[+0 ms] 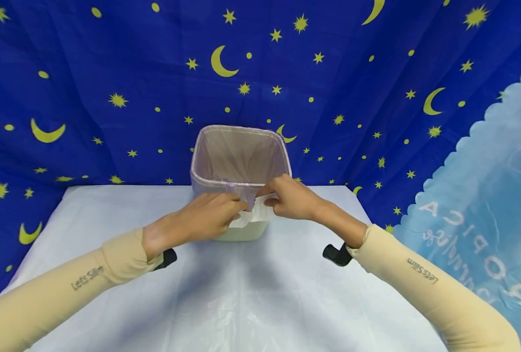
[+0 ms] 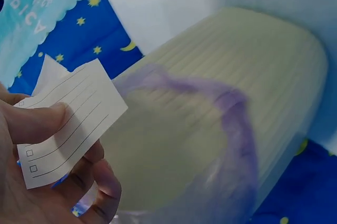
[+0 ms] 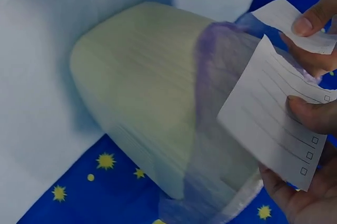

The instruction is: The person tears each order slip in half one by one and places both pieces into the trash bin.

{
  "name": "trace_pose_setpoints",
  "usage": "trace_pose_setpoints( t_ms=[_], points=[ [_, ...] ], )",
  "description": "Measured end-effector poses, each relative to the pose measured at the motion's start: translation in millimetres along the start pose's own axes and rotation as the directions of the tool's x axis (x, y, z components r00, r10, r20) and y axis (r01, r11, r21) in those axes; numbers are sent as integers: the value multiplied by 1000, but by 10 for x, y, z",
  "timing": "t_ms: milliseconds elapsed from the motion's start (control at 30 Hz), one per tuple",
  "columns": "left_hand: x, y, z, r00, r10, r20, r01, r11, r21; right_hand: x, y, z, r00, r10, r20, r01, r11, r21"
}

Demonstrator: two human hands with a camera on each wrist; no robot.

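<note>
My left hand (image 1: 207,214) and right hand (image 1: 296,199) meet in front of a pale waste bin (image 1: 242,233) lined with a thin purple bag (image 1: 238,146). Each pinches a piece of white paper between thumb and fingers. In the left wrist view, a lined piece with small checkboxes (image 2: 79,116) sits under a thumb, with another white corner behind it. The right wrist view shows two pieces: a larger checkbox sheet (image 3: 271,113) and a smaller strip (image 3: 279,16), held by separate hands. Their facing edges look uneven, as if torn.
A white-covered table (image 1: 242,303) carries the bin near its far edge. Behind hangs a blue cloth (image 1: 154,73) with yellow moons and stars. A light-blue lettered cloth (image 1: 485,220) hangs at the right. Black straps show at both wrists.
</note>
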State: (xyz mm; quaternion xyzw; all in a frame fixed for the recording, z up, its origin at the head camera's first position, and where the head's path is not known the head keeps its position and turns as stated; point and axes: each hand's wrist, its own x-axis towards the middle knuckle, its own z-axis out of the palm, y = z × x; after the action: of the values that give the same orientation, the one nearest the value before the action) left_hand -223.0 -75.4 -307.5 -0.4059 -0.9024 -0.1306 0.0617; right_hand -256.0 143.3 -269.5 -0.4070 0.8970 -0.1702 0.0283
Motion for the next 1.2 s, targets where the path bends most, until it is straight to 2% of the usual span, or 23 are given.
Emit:
trace_pose_setpoints(
  t_ms=[267, 400, 533, 800, 967, 1200],
  points=[
    [143, 13, -302, 995, -91, 44, 96, 986, -134, 50, -33, -185, 997, -18, -77, 21, 999, 33],
    [175, -16, -427, 994, -111, 27, 114, 975, -193, 77, -57, -243, 995, -11, -101, 14, 999, 30],
    [209, -71, -514, 993, -119, -17, 113, 972, -206, 121, -60, -288, 991, -2, -133, 3, 1000, 10],
    [268, -176, -657, 990, -124, -71, 109, 976, -191, 219, -12, -435, 977, 67, -203, -64, 998, 23],
    [328, -268, -724, 978, -192, -84, 180, 974, -136, 311, 19, -500, 975, 103, -197, -101, 995, 19],
    [443, -451, -727, 966, -254, -52, 250, 965, -78, 460, 91, -511, 976, 125, -180, -123, 992, 23]
  ],
)
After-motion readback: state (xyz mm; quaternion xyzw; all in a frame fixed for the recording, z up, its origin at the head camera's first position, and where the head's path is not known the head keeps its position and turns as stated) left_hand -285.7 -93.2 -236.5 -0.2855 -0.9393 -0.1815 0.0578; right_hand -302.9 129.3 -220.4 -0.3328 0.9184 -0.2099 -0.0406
